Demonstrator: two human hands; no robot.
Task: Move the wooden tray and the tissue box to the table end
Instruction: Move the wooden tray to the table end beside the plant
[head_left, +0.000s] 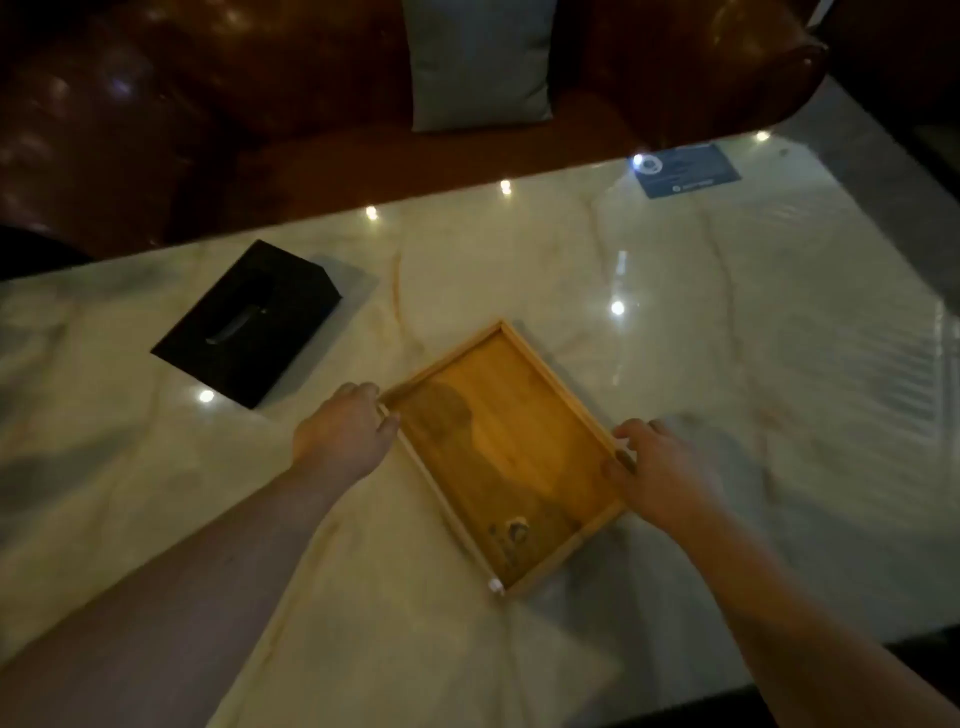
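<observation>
Furthest out to the left of my left hand (340, 434) sits the tissue box (249, 323), black, flat on the bench (727, 322) and untouched, well apart from both hands and angled with its slot facing up. My left hand rests on the near-left corner of the wooden tray (504, 452), fingers curled over the rim and thumb pressed to the outer edge. The tray lies between my hands, turned diagonally on the marble, and I see nothing in it but a small dark mark near its closest corner. My right hand (657, 475) grips the opposite long side, thumb hooked inside the rim and fingers wrapped round the outside. So both hands are closed on the tray, one on each side; I cannot tell whether it is lifted or flat on the surface. Beyond my right hand, far up the bench, lies a blue card (685, 169).

I judge the tray step to be the one in hand, with the box to follow. The next move calls for a level lift or an even slide, both hands working together so the tray does not twist, towards whichever bench end is meant. The polished top looks slippery, so I would keep the grip firm.
</observation>
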